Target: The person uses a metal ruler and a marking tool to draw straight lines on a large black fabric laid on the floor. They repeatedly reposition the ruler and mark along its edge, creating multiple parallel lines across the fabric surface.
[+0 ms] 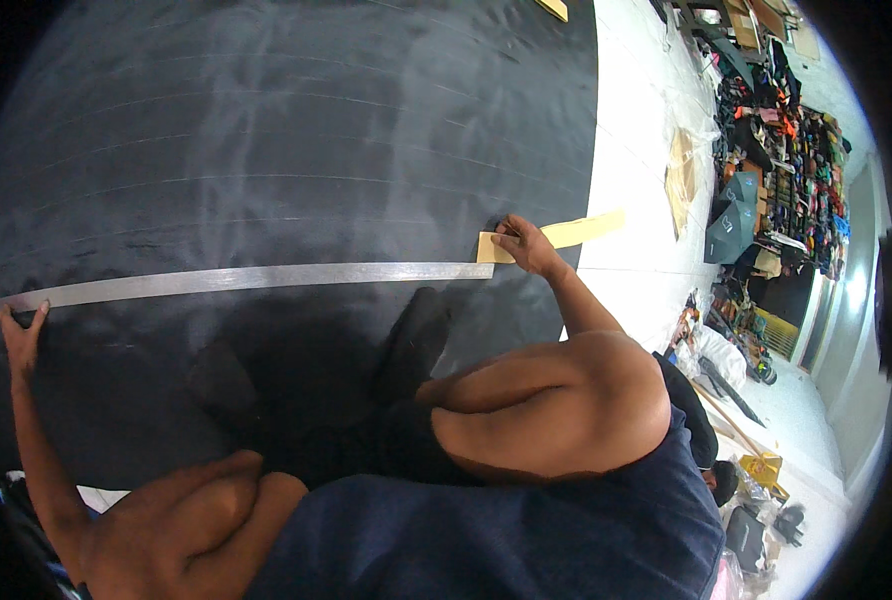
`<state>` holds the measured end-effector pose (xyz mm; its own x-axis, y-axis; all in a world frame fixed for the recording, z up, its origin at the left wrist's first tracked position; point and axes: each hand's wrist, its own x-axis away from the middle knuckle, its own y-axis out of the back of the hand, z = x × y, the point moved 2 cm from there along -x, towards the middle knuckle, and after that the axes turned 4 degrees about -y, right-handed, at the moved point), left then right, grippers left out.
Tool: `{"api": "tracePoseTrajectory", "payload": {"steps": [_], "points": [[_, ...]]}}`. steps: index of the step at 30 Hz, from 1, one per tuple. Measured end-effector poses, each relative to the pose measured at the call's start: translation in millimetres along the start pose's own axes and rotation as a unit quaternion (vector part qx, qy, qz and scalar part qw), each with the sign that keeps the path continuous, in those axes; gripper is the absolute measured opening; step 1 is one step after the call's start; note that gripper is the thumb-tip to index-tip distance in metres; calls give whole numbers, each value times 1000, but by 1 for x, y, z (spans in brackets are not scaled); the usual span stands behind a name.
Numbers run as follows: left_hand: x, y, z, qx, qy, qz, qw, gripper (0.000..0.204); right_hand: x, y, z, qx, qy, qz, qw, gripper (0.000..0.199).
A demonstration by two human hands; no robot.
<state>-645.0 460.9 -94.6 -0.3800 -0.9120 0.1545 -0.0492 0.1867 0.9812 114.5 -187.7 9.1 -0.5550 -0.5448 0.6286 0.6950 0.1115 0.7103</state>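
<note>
while we sit low over a wide black sheet (296,140), its surface runs from our left across to a pale floor (638,180) at the right, with faint pale lines and dull shine across it. along the sheet, in front of our legs, lies a long metal ruler (266,276); our left hand (26,330) is at its left end, thumb and finger spread wide against it. near the ruler's right end, our right hand (528,247) lies over a yellow strip (586,229), fingers drawn together by something small and dark; we cannot tell whether they grip it. farther right, clear plastic (701,110) lies on the floor before a crowded heap of mixed goods (786,150).

the sheet's right edge runs up past the right hand, and the strip crosses it onto the floor. beyond the ruler we have broad bare sheet; on our side, legs and shadow take up much of it.

at left the sheet runs into the dark rim. our feet blur into shadow, the right hand covers part of the strip, and the top edge cuts off another yellow piece (554,8).
</note>
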Motion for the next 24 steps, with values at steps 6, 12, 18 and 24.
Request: {"api": "tracePoseTrajectory", "payload": {"steps": [6,12,18,24], "points": [[11,5,8,-22,7,-24,999,105,-7,-3,0,-21,-46,16,999,28],[9,9,-9,-1,36,11,999,107,0,1,7,-27,-64,14,997,28],[8,4,-16,-8,15,-6,1000,106,2,4,5,-26,-70,17,997,26],[11,10,-12,9,8,-1,1000,104,-3,2,10,-35,-41,22,998,23]]}}
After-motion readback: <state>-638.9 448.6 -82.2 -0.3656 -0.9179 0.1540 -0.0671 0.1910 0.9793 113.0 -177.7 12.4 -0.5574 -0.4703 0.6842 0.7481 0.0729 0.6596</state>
